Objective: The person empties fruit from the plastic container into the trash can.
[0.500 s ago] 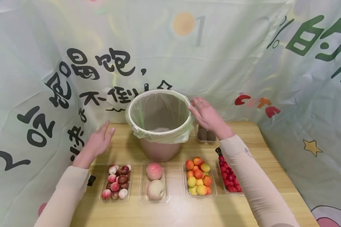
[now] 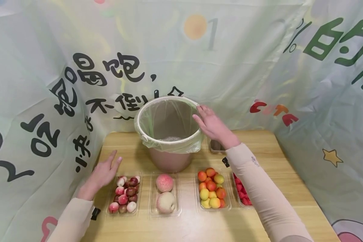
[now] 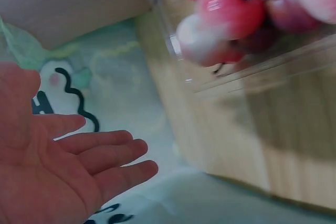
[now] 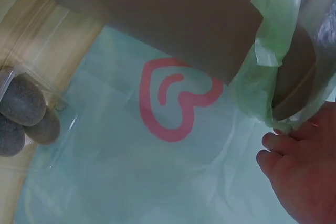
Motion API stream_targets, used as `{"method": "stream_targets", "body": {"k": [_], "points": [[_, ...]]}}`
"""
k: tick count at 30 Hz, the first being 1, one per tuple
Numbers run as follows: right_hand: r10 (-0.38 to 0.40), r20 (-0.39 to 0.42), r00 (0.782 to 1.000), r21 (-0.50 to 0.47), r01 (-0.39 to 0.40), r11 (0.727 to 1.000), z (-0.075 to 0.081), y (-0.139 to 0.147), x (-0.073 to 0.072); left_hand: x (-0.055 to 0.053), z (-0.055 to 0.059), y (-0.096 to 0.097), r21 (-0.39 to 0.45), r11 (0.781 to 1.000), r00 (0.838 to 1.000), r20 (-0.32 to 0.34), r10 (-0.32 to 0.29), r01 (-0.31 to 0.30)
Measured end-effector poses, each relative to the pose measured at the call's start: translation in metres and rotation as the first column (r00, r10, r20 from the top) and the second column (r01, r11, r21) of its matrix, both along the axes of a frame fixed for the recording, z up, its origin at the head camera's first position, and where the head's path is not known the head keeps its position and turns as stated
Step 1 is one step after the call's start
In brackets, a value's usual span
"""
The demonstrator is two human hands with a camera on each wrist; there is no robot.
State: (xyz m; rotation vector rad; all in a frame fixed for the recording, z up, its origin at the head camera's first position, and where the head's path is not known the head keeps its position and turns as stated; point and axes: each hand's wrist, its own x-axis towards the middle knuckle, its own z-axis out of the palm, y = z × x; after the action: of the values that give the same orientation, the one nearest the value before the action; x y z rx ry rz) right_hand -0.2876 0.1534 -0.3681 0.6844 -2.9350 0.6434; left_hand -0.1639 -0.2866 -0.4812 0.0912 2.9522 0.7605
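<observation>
A round brownish bin (image 2: 170, 161) with a white rim stands on the wooden table, lined with a thin green plastic bag (image 2: 184, 148) folded over its edge. My right hand (image 2: 213, 124) is at the bin's right rim, fingertips right against the bag's edge, fingers mostly extended. In the right wrist view the fingers (image 4: 275, 142) meet the bunched green bag (image 4: 281, 30). My left hand (image 2: 104, 173) hovers at the table's left side, fingers spread and holding nothing, beside a clear tray (image 2: 138, 198) of small red, white and dark fruits.
Along the front stand clear trays: one with two peaches (image 2: 165, 202), one with orange and yellow fruits (image 2: 211, 185), one with red berries (image 2: 240, 190) partly behind my right sleeve. A tray of brown oval fruits (image 4: 23, 100) sits behind. Printed cloth (image 2: 236, 67) surrounds the table.
My left hand has lowered toward the front, closer to the tray of small red and white fruits. My right hand has shifted slightly left, further onto the bin's rim.
</observation>
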Motion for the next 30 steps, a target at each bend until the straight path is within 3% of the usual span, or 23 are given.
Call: {"method": "stream_targets", "body": {"k": [11,19,30], "points": [[0.02,0.037,0.999,0.018,-0.021,1.0,-0.003,-0.003,0.001,0.019,-0.031,-0.013,-0.01,0.999,0.998,0.037,0.049,-0.048],[0.043,0.083,0.996,0.072,-0.049,0.996,0.002,-0.004,0.002,0.024,-0.047,-0.021,-0.052,0.996,0.997,0.042,0.068,-0.066],[0.04,0.118,0.992,0.075,-0.049,0.996,0.005,-0.004,0.004,0.027,-0.068,-0.027,0.015,0.995,0.993,0.07,0.095,-0.096]]}}
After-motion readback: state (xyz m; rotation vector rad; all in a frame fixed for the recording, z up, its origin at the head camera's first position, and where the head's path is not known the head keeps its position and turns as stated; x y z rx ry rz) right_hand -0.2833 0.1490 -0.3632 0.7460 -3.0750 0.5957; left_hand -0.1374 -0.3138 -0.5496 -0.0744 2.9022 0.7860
